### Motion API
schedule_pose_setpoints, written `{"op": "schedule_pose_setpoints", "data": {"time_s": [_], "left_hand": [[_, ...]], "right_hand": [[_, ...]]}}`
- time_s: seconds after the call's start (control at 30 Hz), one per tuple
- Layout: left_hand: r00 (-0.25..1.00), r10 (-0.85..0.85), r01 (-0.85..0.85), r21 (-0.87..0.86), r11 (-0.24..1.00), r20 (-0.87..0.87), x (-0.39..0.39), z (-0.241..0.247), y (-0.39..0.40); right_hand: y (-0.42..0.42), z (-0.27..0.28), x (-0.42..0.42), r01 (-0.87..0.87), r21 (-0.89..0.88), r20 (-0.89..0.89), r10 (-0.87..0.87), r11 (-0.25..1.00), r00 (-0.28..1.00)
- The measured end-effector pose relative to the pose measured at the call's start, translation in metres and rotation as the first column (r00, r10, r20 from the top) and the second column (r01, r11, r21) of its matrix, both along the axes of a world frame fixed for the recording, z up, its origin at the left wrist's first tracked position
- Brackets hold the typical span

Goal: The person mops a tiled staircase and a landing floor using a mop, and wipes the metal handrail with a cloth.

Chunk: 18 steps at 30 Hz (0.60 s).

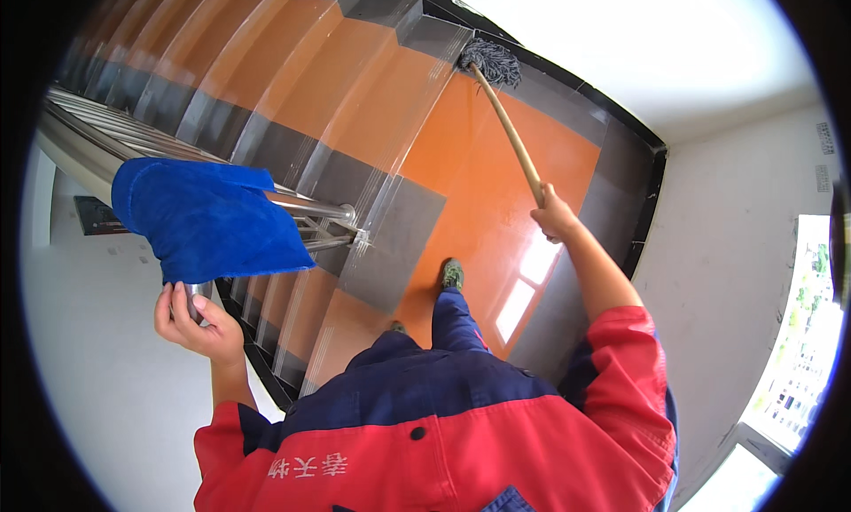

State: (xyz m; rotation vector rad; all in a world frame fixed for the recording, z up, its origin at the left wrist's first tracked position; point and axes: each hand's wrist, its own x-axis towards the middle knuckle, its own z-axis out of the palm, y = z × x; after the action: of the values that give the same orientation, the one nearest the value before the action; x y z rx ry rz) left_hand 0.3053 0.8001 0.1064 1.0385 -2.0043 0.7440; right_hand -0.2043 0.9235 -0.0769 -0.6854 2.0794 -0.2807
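A string mop with a wooden handle (508, 129) reaches up from my right hand (555, 216), which is closed around the handle's near end. The grey mop head (490, 61) rests on the tiled landing beside the dark skirting. A blue cloth (213, 219) lies draped over the metal handrail (86, 149). Just below the cloth, my left hand (199, 322) has its fingers and thumb curled around the rail's shiny metal end, at the cloth's lower edge. The underside of the cloth and its far side are hidden.
Orange and grey tiled stairs (312, 66) run off to the upper left; another flight (292, 326) lies beyond the railing. My shoe (452, 274) stands on the orange landing (492, 166). White walls (718, 179) with black skirting border it, and a window (791, 339) is at the right.
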Motion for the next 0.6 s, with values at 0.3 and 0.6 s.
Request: {"op": "schedule_pose_setpoints", "data": {"time_s": [0.3,0.6], "left_hand": [[0.989,-0.028,0.024,-0.025,0.999,-0.145,-0.002,0.001,0.009],[0.561,0.37,0.78,0.622,0.063,-0.741,-0.117,-0.244,0.204]], "right_hand": [[0.091,0.104,0.031,-0.263,0.155,0.044,0.26,0.952,0.965],[0.214,0.254,0.146,-0.595,0.373,0.181,0.573,0.712,0.799]]}}
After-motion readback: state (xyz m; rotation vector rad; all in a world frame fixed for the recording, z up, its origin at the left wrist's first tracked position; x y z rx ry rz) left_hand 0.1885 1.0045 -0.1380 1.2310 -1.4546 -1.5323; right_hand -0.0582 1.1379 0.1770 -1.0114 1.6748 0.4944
